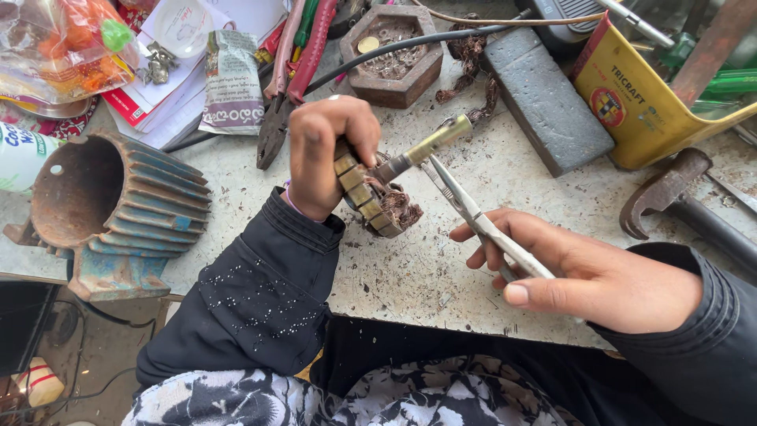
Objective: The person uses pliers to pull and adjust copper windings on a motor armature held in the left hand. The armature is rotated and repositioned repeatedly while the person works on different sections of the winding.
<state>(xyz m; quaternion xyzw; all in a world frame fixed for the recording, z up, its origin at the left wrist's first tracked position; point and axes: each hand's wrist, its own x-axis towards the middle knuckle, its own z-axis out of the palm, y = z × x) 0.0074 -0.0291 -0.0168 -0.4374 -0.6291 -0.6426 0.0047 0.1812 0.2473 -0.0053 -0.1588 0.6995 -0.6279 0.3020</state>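
My left hand (327, 154) is closed around a small motor armature (384, 201) with copper windings and a brass-coloured shaft that points up and to the right. It rests on the workbench (410, 268). My right hand (587, 272) grips a pair of long-nose pliers (473, 217), whose tips reach up toward the armature's shaft, close beside it. Both sleeves are black.
A rusty finned motor housing (110, 201) lies at the left edge. Red-handled pliers (288, 79), a hexagonal metal block (392, 55), a grey stone block (544, 99), a yellow card sleeve (650, 106), a hammer head (670, 185), papers and a plastic bag crowd the far side.
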